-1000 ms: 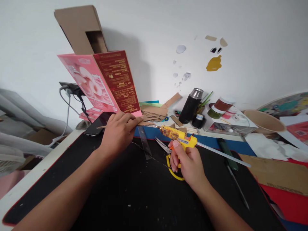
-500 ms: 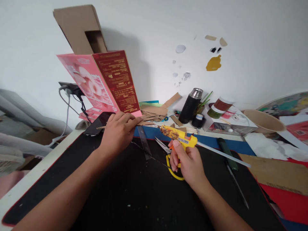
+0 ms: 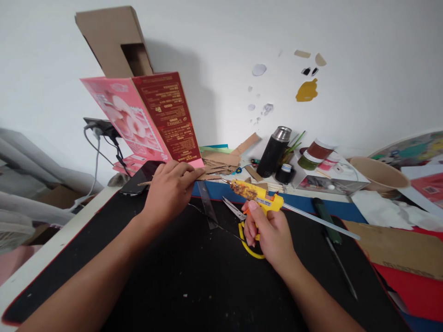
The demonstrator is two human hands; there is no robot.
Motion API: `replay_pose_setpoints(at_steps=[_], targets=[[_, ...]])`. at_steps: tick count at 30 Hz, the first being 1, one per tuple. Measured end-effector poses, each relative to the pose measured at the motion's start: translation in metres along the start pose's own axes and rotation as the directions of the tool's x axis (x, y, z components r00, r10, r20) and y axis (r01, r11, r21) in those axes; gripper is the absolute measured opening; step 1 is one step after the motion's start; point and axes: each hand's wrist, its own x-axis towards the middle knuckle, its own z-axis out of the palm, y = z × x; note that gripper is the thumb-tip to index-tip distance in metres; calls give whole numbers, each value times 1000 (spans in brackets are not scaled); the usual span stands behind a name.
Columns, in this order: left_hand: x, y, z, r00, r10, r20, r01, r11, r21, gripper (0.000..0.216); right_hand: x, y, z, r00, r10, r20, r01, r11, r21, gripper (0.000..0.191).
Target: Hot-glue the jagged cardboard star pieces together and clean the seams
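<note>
My left hand is closed on a thin strip of brown cardboard, whose ends stick out on both sides of the fingers. My right hand grips a yellow hot glue gun, its front stained brown. A finger rests at the orange trigger, and a long clear glue stick runs out of the back. The metal nozzle points left, close to the cardboard strip's right end; whether they touch I cannot tell. Under the right hand lie scissors with yellow handles, partly hidden. A clear ruler lies between the hands.
A black mat covers the desk. Behind my left hand stands a pink and red box, near a phone. Cardboard scraps, a black thermos and paint jars line the back. A green-handled knife-like tool lies right.
</note>
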Motion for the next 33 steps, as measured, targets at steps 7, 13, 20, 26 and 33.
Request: replay_pose_setpoints(at_steps=[7, 13, 20, 26, 33], targets=[[1, 1, -2, 1000, -8, 8, 8, 1000, -12, 33, 1, -2, 1, 1000, 0, -8, 0, 1000, 12, 64], [1, 0, -2, 1000, -10, 17, 10, 1000, -9, 33, 1, -4, 1, 1000, -10, -1, 10, 1000, 9, 64], [0, 1, -2, 1000, 9, 16, -9, 1000, 21, 34, 0, -4, 1, 1000, -9, -4, 9, 1000, 8, 64], [0, 1, -2, 1000, 8, 15, -9, 999, 32, 34, 1, -4, 2, 1000, 4, -9, -3, 1000, 14, 64], [1, 2, -2, 1000, -10, 11, 10, 1000, -3, 33, 1, -5, 1, 1000, 1, 0, -1, 1000, 1, 64]])
